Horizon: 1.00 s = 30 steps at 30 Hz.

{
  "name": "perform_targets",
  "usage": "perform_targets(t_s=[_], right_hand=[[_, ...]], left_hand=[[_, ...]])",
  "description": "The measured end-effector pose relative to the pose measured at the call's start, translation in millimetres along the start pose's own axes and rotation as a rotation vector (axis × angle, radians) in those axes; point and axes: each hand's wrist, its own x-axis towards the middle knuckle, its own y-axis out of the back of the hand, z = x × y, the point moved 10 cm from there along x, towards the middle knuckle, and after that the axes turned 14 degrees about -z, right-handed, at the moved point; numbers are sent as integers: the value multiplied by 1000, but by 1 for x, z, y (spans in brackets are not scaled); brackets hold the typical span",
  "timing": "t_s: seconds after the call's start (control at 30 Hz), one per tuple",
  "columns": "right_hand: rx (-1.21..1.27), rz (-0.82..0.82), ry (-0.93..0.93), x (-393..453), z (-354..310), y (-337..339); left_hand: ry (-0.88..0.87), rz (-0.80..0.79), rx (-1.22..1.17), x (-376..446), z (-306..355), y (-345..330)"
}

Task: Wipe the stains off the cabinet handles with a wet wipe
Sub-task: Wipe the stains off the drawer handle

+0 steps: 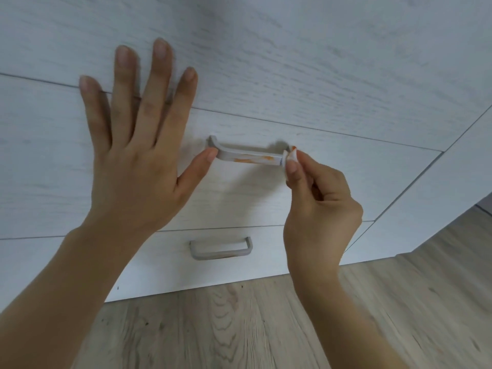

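A grey drawer handle [247,155] on the white cabinet carries orange smears along its front bar. My right hand [316,206] pinches a small folded wet wipe [290,155], stained orange, against the handle's right end. My left hand [138,145] lies flat with spread fingers on the drawer front [346,177], its thumb tip touching the handle's left end. A second grey handle [220,249] on the drawer below shows an orange mark on its lower edge.
White wood-grain cabinet fronts fill the upper view, with a side panel [436,198] at the right. Light wooden floor [253,328] runs below the bottom drawer.
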Motion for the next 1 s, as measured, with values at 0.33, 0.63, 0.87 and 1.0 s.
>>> perform_targets(t_s=[0.33, 0.63, 0.87, 1.0], right_hand=[[-33, 42, 21, 1, -1, 16], [-20, 18, 44, -1, -4, 0], [-126, -14, 106, 2, -12, -2], [-152, -54, 134, 0, -15, -3]], left_hand=[[14, -1, -5, 0, -1, -1], [-8, -11, 14, 0, -1, -1], [3, -10, 16, 1, -1, -2], [12, -3, 14, 1, -1, -2]])
